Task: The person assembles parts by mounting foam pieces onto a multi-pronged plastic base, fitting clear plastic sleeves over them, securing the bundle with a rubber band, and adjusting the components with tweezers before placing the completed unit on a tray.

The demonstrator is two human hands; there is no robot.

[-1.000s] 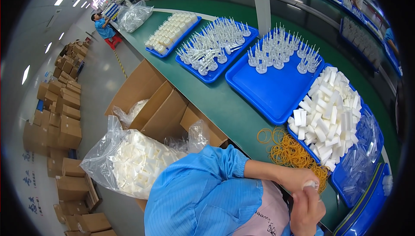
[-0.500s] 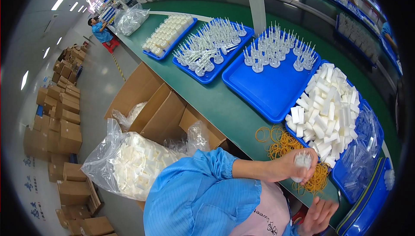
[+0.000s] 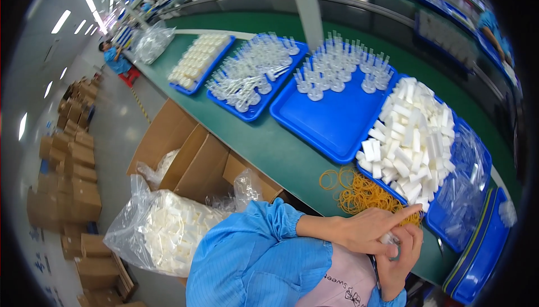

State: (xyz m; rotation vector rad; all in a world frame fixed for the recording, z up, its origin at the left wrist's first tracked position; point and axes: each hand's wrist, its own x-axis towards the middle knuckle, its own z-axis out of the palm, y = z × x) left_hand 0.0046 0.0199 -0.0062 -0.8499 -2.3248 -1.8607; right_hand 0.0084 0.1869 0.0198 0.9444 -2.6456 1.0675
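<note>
My left hand and my right hand meet at the near edge of the green table. Between them is a small clear plastic piece, mostly hidden by fingers. The right hand's fingers curl around it, while the left thumb and lower fingers press against it. My left index finger points out over a pile of yellow rubber bands. Just beyond lies a blue tray heaped with white foam blocks. To its left, a blue tray holds upright clear stemmed parts at its far side.
Further left are a tray of more stemmed parts and a tray of whitish pieces. Clear plastic sleeves fill a tray at right, beside a blue case. An open carton and a bag of white pieces stand at left.
My right hand has risen and come together with my left at the clear piece. The left hand has dropped slightly toward me, its index finger now extended. The view has shifted a little.
</note>
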